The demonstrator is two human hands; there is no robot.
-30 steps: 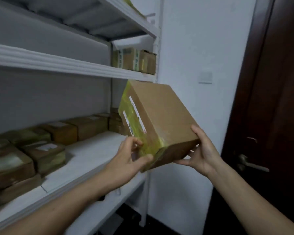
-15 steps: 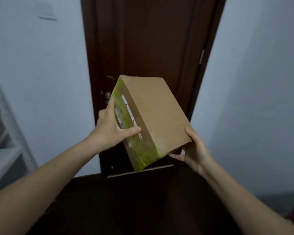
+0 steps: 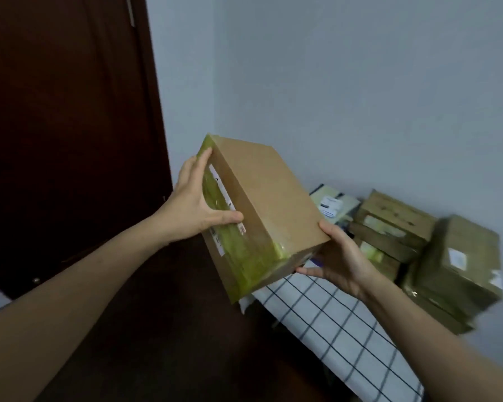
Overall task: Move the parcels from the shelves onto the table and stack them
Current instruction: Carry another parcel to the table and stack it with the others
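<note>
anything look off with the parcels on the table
The big parcel at the far right of the table sits twisted against the parcels beneath it, though blur makes this uncertain. Nothing looks damaged or spilled.

The shelves have dropped out of view, and the dark door, dead centre half a second ago, now fills 9 o'clock. A checked-cloth desk with stacked parcels has appeared at 4 o'clock. The left grip has slid from the parcel's lower corner up its taped face.
</note>
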